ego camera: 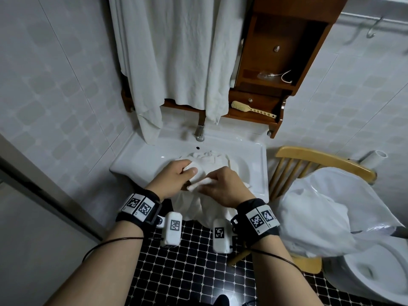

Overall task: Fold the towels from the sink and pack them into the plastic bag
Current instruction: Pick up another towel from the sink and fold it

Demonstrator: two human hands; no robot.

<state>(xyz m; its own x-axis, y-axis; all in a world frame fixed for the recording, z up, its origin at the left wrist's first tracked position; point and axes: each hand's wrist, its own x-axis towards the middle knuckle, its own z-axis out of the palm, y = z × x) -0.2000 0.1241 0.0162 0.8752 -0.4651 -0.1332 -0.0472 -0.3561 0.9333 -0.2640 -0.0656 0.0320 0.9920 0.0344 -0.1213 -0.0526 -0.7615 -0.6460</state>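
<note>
A corner of a white towel (194, 206) is pinched between the thumb and curled fingers of the left hand (174, 178). Another edge of the same towel is gripped by the right hand (223, 188), whose fingers are curled round it. The two hands are held close together, just above the near rim of the sink (254, 164). The towel is draped over that rim and hangs down toward the black-tiled floor (187, 272). Just beyond the hands, a crumpled heap of towels (207, 159) is seen in the basin.

Black wristbands (141, 206) with printed markers are worn on both wrists.

To the right of the sink a wooden chair (320, 157) is placed, and a pale plastic bag (326, 202) is spread over its seat, apart from the sink. A toilet (375, 272) is seen at the near right.

At the far side a tap (199, 131) is set behind the basin. A white cloth (176, 51) is hung above it, with a wooden cabinet (276, 51) to its right, and a brush (251, 109) is laid on the lower shelf.
</note>
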